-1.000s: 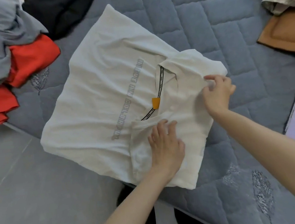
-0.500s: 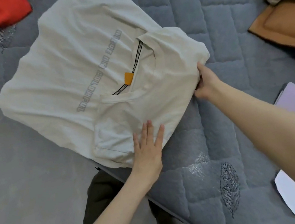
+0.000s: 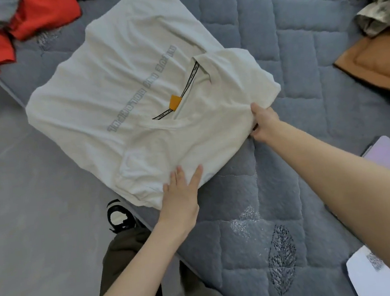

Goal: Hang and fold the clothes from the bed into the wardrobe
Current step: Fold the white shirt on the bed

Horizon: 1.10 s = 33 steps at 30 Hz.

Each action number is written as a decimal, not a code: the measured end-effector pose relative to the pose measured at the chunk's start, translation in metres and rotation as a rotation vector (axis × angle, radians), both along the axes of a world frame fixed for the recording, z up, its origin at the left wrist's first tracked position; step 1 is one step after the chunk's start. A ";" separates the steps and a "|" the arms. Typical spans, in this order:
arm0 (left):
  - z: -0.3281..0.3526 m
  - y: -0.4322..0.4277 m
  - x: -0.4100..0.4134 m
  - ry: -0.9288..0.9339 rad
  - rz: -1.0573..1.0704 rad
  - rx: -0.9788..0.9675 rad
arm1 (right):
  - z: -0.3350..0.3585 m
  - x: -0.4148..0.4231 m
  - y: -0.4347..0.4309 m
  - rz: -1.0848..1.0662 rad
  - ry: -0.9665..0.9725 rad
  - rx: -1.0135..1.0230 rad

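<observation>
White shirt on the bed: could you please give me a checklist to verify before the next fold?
1. Right hand grips the shirt edge: ok.
2. Left hand lies flat on the near corner: ok.
3. Shirt wholly on the bed: not ok, one corner overhangs the floor.
4. Fabric smooth: not ok, creases show.
5. Grip takes all layers: cannot tell, fingers hidden.
</observation>
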State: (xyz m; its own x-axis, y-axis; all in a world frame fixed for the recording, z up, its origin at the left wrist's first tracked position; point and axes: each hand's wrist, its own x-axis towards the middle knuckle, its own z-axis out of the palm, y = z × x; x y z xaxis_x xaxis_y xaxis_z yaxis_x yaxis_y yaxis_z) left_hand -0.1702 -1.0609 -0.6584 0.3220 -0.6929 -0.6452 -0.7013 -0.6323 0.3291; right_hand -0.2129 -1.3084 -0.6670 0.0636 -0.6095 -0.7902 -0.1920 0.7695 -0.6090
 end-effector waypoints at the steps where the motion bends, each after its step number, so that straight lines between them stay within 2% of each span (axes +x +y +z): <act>1: 0.002 0.001 -0.001 -0.023 -0.019 0.008 | -0.001 0.001 0.001 0.003 0.054 -0.071; 4: 0.012 0.004 -0.008 -0.069 -0.043 0.014 | 0.003 -0.003 0.005 0.018 0.155 -0.263; 9: 0.040 0.003 -0.032 -0.040 -0.028 -0.086 | 0.013 -0.057 0.012 -0.095 0.228 -0.395; 11: 0.046 -0.001 -0.051 0.049 -0.062 -0.088 | 0.015 -0.092 0.015 -0.102 0.314 -0.444; 14: 0.049 -0.011 -0.073 0.315 -0.082 -0.042 | 0.019 -0.134 0.019 -0.123 0.386 -0.468; 17: 0.053 -0.013 -0.066 0.460 -0.002 -0.019 | 0.030 -0.138 0.024 -0.146 0.322 -0.435; 21: 0.057 0.007 -0.023 0.342 0.144 -0.075 | 0.053 -0.098 0.028 -0.146 0.086 -0.330; 24: 0.060 0.022 0.020 0.382 0.314 -0.080 | 0.067 -0.052 0.029 -0.044 0.017 -0.315; 28: 0.056 0.030 0.085 0.447 0.438 -0.110 | 0.078 0.026 0.027 0.059 0.032 -0.358; 33: 0.035 0.032 0.166 0.437 0.546 -0.102 | 0.070 0.126 0.024 0.163 0.072 -0.400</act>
State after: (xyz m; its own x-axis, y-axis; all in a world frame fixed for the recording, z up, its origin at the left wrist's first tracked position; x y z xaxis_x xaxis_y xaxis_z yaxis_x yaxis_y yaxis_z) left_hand -0.0046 -1.0285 -0.6235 0.3671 -0.5699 -0.7351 -0.0829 -0.8072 0.5844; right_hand -0.0870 -1.2840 -0.5973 0.1381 -0.8552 -0.4996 -0.3443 0.4315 -0.8338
